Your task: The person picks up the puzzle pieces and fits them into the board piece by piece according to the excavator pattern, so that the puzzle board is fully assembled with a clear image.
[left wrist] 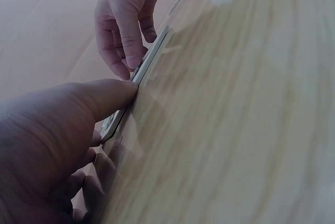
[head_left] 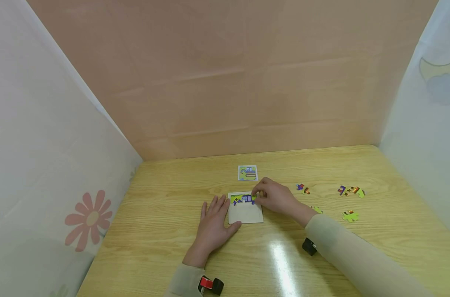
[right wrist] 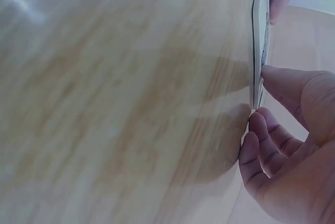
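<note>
A white puzzle tray (head_left: 246, 214) lies on the table, with joined green and purple pieces (head_left: 243, 199) along its upper part. My left hand (head_left: 214, 229) rests along the tray's left side, fingers spread, its thumb (left wrist: 112, 97) touching the near edge. At the tray's upper right corner, my right hand (head_left: 275, 196) has its thumb and forefinger on a small green puzzle piece (head_left: 254, 197). The other fingers of that hand curl beside the tray's edge in the right wrist view. My fingertips partly hide the piece.
Behind the tray lies a picture card (head_left: 248, 173) of a vehicle on green. Loose puzzle pieces lie to the right: a small group (head_left: 303, 189), a farther group (head_left: 352, 191), a green piece (head_left: 350, 216), and another (head_left: 316, 209) partly behind the right forearm.
</note>
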